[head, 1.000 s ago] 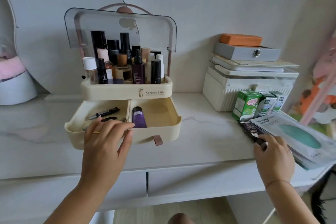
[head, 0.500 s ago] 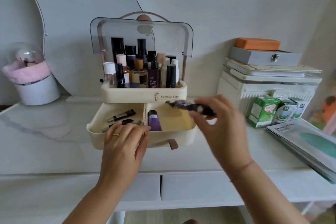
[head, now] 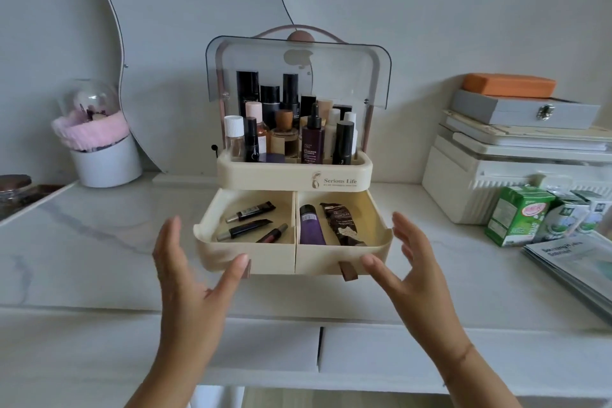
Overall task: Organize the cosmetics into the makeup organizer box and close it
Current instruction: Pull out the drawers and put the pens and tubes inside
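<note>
The cream makeup organizer box [head: 334, 179] stands on the white table with its clear lid [head: 298, 73] raised. Several bottles [head: 291, 129] fill its top tray. Both lower drawers are pulled out. The left drawer [head: 231, 253] holds three slim dark tubes [head: 246, 229]. In the right drawer [head: 377, 215] lie a purple tube [head: 311, 228] and a dark brown tube [head: 344, 223]. My left hand [head: 192, 278] is open at the left drawer's front, its thumb close to the pull tab. My right hand [head: 410, 270] is open at the right drawer's front corner.
A white pot with a pink puff [head: 99, 149] stands at the left under a mirror [head: 185, 43]. At the right are stacked white and grey boxes [head: 516, 156], small green cartons [head: 520, 219] and flat packets [head: 576, 265]. The table's drawers [head: 430, 354] lie below.
My right hand carried the dark brown tube from the right side, laid it in the right drawer and let go. Both hands now sit open at the drawer fronts.
</note>
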`<move>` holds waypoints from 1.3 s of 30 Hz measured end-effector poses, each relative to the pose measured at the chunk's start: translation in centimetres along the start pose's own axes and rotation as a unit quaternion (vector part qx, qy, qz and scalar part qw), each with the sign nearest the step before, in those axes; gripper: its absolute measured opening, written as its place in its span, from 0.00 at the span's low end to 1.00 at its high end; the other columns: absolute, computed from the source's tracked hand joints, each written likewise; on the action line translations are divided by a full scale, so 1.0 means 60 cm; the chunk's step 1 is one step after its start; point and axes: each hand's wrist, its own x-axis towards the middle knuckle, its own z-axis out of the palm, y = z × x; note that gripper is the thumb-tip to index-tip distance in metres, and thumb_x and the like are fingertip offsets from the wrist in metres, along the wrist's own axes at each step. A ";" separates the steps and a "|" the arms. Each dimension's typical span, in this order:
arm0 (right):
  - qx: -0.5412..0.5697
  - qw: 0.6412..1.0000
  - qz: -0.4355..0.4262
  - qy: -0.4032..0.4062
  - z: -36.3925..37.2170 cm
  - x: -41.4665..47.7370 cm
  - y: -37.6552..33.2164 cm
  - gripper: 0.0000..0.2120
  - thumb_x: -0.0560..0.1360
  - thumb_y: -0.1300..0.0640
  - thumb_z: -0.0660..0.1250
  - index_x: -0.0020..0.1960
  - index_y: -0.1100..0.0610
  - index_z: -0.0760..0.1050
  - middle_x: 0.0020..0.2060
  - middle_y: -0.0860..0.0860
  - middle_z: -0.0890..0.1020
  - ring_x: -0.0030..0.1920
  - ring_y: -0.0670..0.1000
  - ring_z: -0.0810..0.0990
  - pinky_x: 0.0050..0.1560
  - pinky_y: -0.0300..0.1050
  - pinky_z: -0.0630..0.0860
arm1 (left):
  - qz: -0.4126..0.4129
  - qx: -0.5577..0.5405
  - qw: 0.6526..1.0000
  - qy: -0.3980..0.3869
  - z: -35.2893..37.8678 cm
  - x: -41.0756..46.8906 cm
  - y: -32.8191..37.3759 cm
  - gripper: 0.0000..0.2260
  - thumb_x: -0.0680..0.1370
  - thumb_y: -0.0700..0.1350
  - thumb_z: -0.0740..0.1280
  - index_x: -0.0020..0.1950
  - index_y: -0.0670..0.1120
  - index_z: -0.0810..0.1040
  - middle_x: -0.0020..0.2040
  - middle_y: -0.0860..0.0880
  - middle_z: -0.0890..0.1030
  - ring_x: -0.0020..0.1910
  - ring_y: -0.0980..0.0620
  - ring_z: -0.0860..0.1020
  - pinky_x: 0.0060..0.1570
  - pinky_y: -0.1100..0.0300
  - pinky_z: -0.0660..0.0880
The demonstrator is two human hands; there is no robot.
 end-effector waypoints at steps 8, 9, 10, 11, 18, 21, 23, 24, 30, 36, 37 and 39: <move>0.057 0.997 0.038 -0.026 0.032 0.042 0.028 0.37 0.65 0.41 0.71 0.70 0.49 0.64 0.65 0.45 0.74 0.67 0.47 0.71 0.69 0.52 0.68 | -0.088 -0.060 0.988 -0.110 0.018 0.051 -0.036 0.29 0.73 0.65 0.62 0.72 0.60 0.60 0.63 0.58 0.76 0.61 0.58 0.74 0.49 0.66 0.67; 0.064 0.997 0.037 -0.023 0.037 0.055 0.029 0.32 0.66 0.42 0.71 0.67 0.47 0.67 0.64 0.45 0.75 0.66 0.46 0.72 0.68 0.49 0.69 | -0.087 -0.051 0.988 -0.118 0.024 0.063 -0.039 0.28 0.74 0.62 0.61 0.73 0.59 0.59 0.64 0.57 0.75 0.62 0.56 0.73 0.50 0.66 0.67; 0.069 0.997 0.036 -0.022 0.042 0.070 0.032 0.27 0.67 0.43 0.71 0.63 0.44 0.68 0.62 0.44 0.76 0.64 0.45 0.73 0.67 0.46 0.69 | -0.084 -0.042 0.988 -0.124 0.032 0.076 -0.041 0.27 0.76 0.59 0.60 0.74 0.58 0.58 0.64 0.56 0.75 0.61 0.55 0.73 0.49 0.66 0.67; 0.069 0.997 0.036 -0.023 0.048 0.085 0.034 0.22 0.69 0.44 0.70 0.60 0.41 0.68 0.60 0.43 0.76 0.63 0.44 0.73 0.64 0.42 0.69 | -0.078 -0.028 0.988 -0.127 0.040 0.089 -0.043 0.26 0.77 0.56 0.60 0.74 0.57 0.57 0.64 0.56 0.74 0.60 0.55 0.73 0.47 0.66 0.66; 0.078 0.997 0.022 -0.020 0.092 0.144 0.050 0.19 0.75 0.53 0.66 0.56 0.33 0.64 0.53 0.34 0.75 0.51 0.23 0.70 0.44 0.14 0.64 | -0.080 0.046 0.987 -0.133 0.084 0.143 -0.073 0.25 0.81 0.49 0.57 0.77 0.53 0.52 0.71 0.51 0.69 0.66 0.48 0.71 0.51 0.61 0.65; 0.069 0.997 0.016 -0.007 0.100 0.151 0.062 0.20 0.76 0.54 0.65 0.61 0.35 0.63 0.53 0.33 0.75 0.51 0.23 0.70 0.45 0.15 0.64 | -0.086 0.052 0.986 -0.131 0.094 0.149 -0.085 0.26 0.80 0.49 0.58 0.76 0.53 0.53 0.70 0.51 0.71 0.65 0.48 0.72 0.51 0.59 0.67; 0.062 0.998 0.018 0.005 0.104 0.157 0.069 0.20 0.76 0.54 0.65 0.64 0.39 0.64 0.53 0.35 0.76 0.52 0.25 0.71 0.45 0.15 0.65 | -0.086 0.045 0.988 -0.121 0.097 0.150 -0.090 0.25 0.80 0.49 0.60 0.76 0.53 0.56 0.66 0.51 0.74 0.61 0.48 0.75 0.49 0.58 0.69; 0.058 0.998 0.019 0.012 0.106 0.158 0.072 0.20 0.75 0.54 0.65 0.64 0.40 0.65 0.54 0.36 0.76 0.52 0.27 0.72 0.44 0.16 0.66 | -0.085 0.039 0.989 -0.116 0.097 0.150 -0.092 0.25 0.79 0.49 0.60 0.75 0.54 0.57 0.65 0.51 0.76 0.60 0.48 0.75 0.49 0.57 0.70; 0.056 0.997 0.041 0.044 0.114 0.162 0.084 0.21 0.74 0.51 0.68 0.65 0.46 0.68 0.57 0.44 0.77 0.56 0.42 0.75 0.50 0.35 0.70 | -0.092 0.007 0.990 -0.108 0.094 0.151 -0.099 0.24 0.78 0.49 0.63 0.73 0.54 0.62 0.61 0.53 0.78 0.58 0.51 0.77 0.50 0.58 0.72; 0.043 0.993 0.110 0.019 0.113 0.143 0.100 0.23 0.72 0.46 0.69 0.63 0.52 0.68 0.59 0.49 0.76 0.57 0.48 0.75 0.57 0.45 0.73 | -0.110 0.008 0.982 -0.155 0.090 0.142 -0.105 0.16 0.74 0.50 0.70 0.58 0.57 0.69 0.54 0.58 0.80 0.54 0.56 0.79 0.47 0.62 0.72; 0.025 0.992 0.120 0.028 0.112 0.141 0.103 0.22 0.73 0.48 0.69 0.63 0.55 0.67 0.59 0.50 0.75 0.56 0.48 0.74 0.56 0.44 0.71 | -0.108 0.017 0.982 -0.151 0.090 0.141 -0.106 0.14 0.73 0.50 0.70 0.56 0.57 0.70 0.52 0.58 0.81 0.53 0.56 0.79 0.45 0.63 0.71; -0.005 0.990 0.130 0.044 0.109 0.138 0.103 0.20 0.74 0.50 0.69 0.61 0.57 0.68 0.58 0.52 0.74 0.54 0.49 0.73 0.53 0.42 0.69 | -0.110 0.028 0.984 -0.139 0.088 0.140 -0.109 0.12 0.73 0.51 0.70 0.55 0.56 0.72 0.50 0.58 0.81 0.51 0.55 0.80 0.45 0.61 0.72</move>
